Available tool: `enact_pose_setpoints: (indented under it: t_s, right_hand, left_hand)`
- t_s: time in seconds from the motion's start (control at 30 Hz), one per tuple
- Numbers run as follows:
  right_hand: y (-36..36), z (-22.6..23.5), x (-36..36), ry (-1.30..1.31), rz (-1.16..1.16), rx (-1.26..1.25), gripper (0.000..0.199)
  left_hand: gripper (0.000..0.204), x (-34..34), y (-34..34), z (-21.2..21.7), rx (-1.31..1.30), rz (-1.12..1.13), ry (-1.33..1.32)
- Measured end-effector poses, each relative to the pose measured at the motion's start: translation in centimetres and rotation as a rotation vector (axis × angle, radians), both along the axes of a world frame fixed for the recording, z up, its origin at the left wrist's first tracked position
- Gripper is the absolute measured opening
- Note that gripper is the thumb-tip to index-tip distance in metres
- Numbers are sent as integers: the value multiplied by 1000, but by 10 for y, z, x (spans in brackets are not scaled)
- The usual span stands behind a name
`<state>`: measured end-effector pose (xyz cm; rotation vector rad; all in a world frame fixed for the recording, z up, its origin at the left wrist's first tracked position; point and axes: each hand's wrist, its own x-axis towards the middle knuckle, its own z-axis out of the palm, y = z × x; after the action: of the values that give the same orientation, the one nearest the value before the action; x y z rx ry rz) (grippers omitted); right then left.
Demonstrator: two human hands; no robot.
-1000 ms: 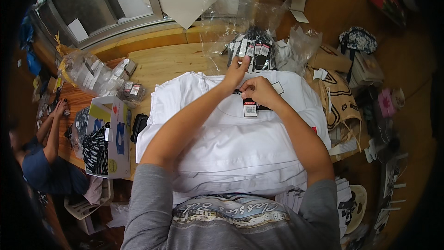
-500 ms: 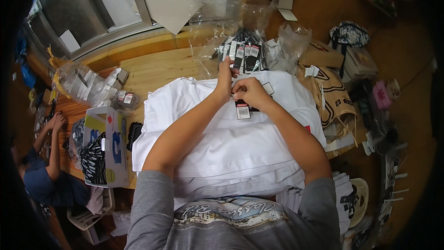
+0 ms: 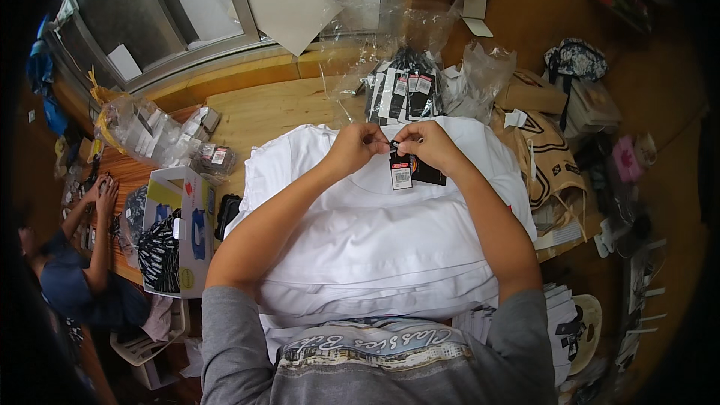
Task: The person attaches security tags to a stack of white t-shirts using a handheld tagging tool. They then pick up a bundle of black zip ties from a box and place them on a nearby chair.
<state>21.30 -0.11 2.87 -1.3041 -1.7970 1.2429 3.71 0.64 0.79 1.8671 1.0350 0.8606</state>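
1. At the far left of the frame, a seated co-worker's hands [image 3: 100,193] rest on the wooden table [image 3: 270,109]; they belong to another person.
2. Right of them, at left centre, an open cardboard box [image 3: 174,219] holds black printed items, with clear plastic bags [image 3: 142,131] of small goods above it.
3. In the middle lies a stack of white T-shirts [image 3: 375,247], folded flat. It looks soft and limp, so it is best handled at the neckline or by the folded edges.
4. Just above centre, the left hand [image 3: 356,148] is pinched closed on the tag's fastening at the collar.
5. Touching it, the right hand [image 3: 426,146] grasps the black hang tags [image 3: 414,171], which dangle over the neckline. They seem light, stiff card, easily bent, best held near the top hole.
6. Above, a bundle of spare tags [image 3: 405,94] lies on the table.
7. At right, tan printed garments [image 3: 544,154] are piled.
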Motion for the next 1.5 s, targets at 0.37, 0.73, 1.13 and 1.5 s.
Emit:
enact_pose_setpoints:
  t_s: [0.37, 0.73, 1.13, 1.5]
  right_hand:
    - [5, -7, 8, -11, 74, -89, 15]
    - [-10, 7, -11, -119, 39, -31, 13]
    - [-16, 6, -20, -186, -35, 102, 5]
    - [-8, 9, -4, 117, -1, -3, 13]
  left_hand:
    - [6, 2, -1, -1, 50, -32, 95]
    - [40, 13, 31, -2, -416, 237, -520]
    - [41, 55, 28, -21, -453, 303, -633]
    - [19, 11, 19, 22, -228, 168, -206]
